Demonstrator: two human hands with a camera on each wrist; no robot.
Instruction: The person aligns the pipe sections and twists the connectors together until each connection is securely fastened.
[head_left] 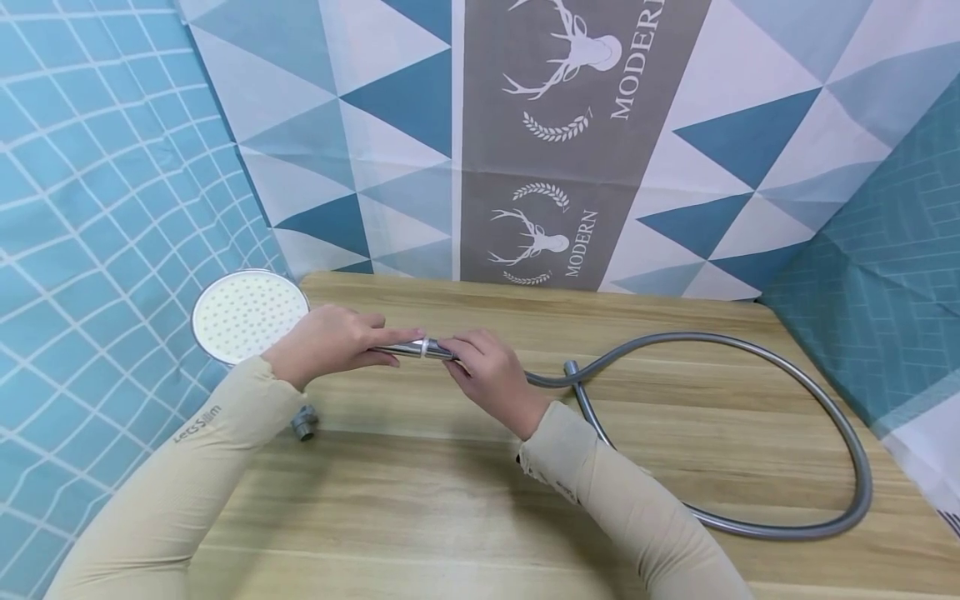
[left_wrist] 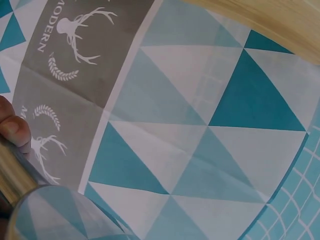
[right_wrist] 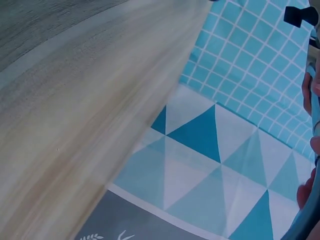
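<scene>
A shower head (head_left: 243, 315) with a round white nozzle face is on the left, its face turned up. My left hand (head_left: 330, 340) grips its chrome handle (head_left: 405, 348), the index finger stretched along it. My right hand (head_left: 491, 371) pinches the end of a grey metal shower hose (head_left: 851, 442) where it lines up with the handle. Between handle and hose shows a pale ring (head_left: 424, 348). In the left wrist view the shiny back of the shower head (left_wrist: 55, 215) fills the lower left corner. Only fingertips (right_wrist: 315, 145) and a strip of hose appear in the right wrist view.
The hose loops over the wooden table (head_left: 450, 500) to the right, its free end (head_left: 572, 368) lying near the middle. A small grey holder (head_left: 303, 422) lies below my left wrist. Patterned cloth (head_left: 397, 150) hangs behind, and blue tiled cloth (head_left: 90, 208) borders the left.
</scene>
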